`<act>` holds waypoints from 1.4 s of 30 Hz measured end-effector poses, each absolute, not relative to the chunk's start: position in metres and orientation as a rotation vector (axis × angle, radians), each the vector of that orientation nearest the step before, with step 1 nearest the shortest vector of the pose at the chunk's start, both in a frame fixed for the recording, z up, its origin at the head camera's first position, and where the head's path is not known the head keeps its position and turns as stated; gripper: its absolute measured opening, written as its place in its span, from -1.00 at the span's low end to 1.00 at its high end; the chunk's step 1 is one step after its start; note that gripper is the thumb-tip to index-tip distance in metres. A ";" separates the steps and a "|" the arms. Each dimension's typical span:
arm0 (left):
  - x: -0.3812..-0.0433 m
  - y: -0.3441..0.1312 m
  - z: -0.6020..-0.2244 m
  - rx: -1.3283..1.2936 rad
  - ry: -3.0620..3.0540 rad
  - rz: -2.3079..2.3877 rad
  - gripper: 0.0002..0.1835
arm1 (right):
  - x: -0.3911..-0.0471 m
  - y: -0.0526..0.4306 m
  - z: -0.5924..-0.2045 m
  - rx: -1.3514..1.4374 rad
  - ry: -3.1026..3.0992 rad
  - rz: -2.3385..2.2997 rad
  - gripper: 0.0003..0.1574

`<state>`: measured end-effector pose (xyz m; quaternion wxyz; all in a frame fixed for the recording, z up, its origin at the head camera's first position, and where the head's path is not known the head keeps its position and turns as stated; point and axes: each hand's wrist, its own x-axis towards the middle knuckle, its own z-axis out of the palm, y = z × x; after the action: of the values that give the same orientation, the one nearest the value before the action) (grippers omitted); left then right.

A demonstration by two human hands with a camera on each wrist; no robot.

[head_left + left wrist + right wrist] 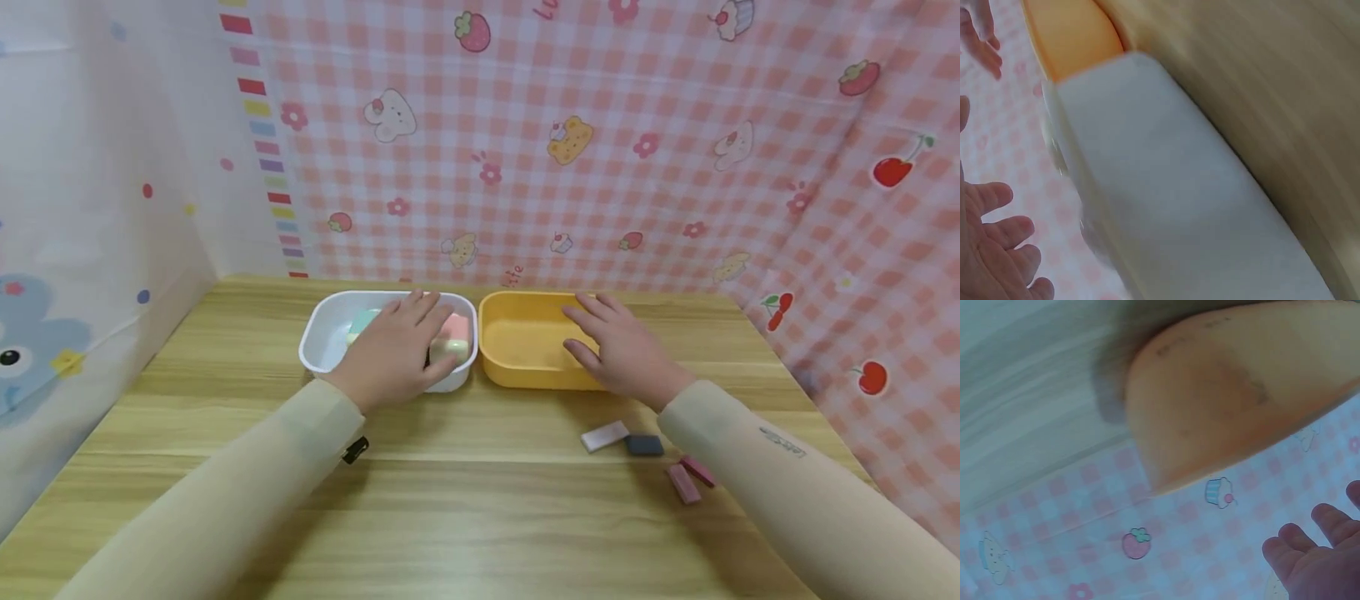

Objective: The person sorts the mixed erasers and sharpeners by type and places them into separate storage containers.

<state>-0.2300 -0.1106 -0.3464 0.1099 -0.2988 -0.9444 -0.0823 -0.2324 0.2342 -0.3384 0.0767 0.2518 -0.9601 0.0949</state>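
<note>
My left hand [399, 348] is over the white bin [318, 329], fingers spread and holding nothing. Inside that bin lie a mint-green piece [363, 323] and a pink and cream block [450, 337], both partly hidden by the hand. Above the right side of the yellow bin [517, 375] hovers my right hand [626, 346], its fingers relaxed. The left wrist view shows the white bin's outer wall [1166, 169] with the left fingers [1010, 231] above its rim. In the right wrist view, the right fingers [1332, 525] are apart from the yellow bin [1210, 400].
In front of the yellow bin lie a white block [604, 436], a dark grey block [644, 445] and two pink pieces [683, 483], near the right sleeve. A small black object [356, 450] shows beside the left sleeve. Behind the bins hangs a checked curtain [525, 200].
</note>
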 end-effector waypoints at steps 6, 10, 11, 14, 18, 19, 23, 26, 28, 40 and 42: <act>-0.230 -0.078 -0.352 -0.943 -2.841 -0.122 -0.14 | -0.230 0.245 -0.343 0.730 -2.888 0.285 -0.25; -0.228 -0.060 -0.356 -0.968 -2.887 -0.088 -0.12 | -0.229 0.251 -0.345 0.727 -2.888 0.292 -0.26; -0.227 -0.057 -0.358 -0.975 -2.893 -0.087 -0.12 | -0.228 0.252 -0.345 0.724 -2.891 0.289 -0.26; -0.226 -0.048 -0.361 -0.993 -2.918 -0.061 -0.11 | -0.226 0.256 -0.346 0.711 -2.897 0.289 -0.27; -0.226 -0.039 -0.365 -1.002 -2.945 -0.023 -0.09 | -0.224 0.260 -0.348 0.688 -2.908 0.292 -0.27; -0.226 -0.038 -0.366 -1.002 -2.951 -0.016 -0.09 | -0.224 0.262 -0.348 0.688 -2.907 0.290 -0.28; -0.226 -0.032 -0.369 -1.001 -2.971 0.006 -0.07 | -0.222 0.266 -0.350 0.692 -2.897 0.293 -0.28; -0.227 -0.029 -0.373 -1.011 -2.975 0.027 -0.07 | -0.219 0.269 -0.350 0.701 -2.888 0.297 -0.28; -0.228 -0.027 -0.376 -1.022 -2.966 0.052 -0.07 | -0.218 0.271 -0.350 0.700 -2.893 0.296 -0.28; -0.228 -0.023 -0.386 -1.117 -2.875 0.103 -0.07 | -0.206 0.274 -0.351 0.724 -2.850 0.236 -0.33; -0.227 -0.023 -0.384 -1.131 -2.869 0.105 -0.06 | -0.203 0.273 -0.351 0.754 -2.824 0.218 -0.35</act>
<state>-0.2271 -0.0226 -0.3843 0.0280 -0.3665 -0.9294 0.0341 -0.2033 0.2731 -0.3515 0.1049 0.2556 -0.9582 0.0740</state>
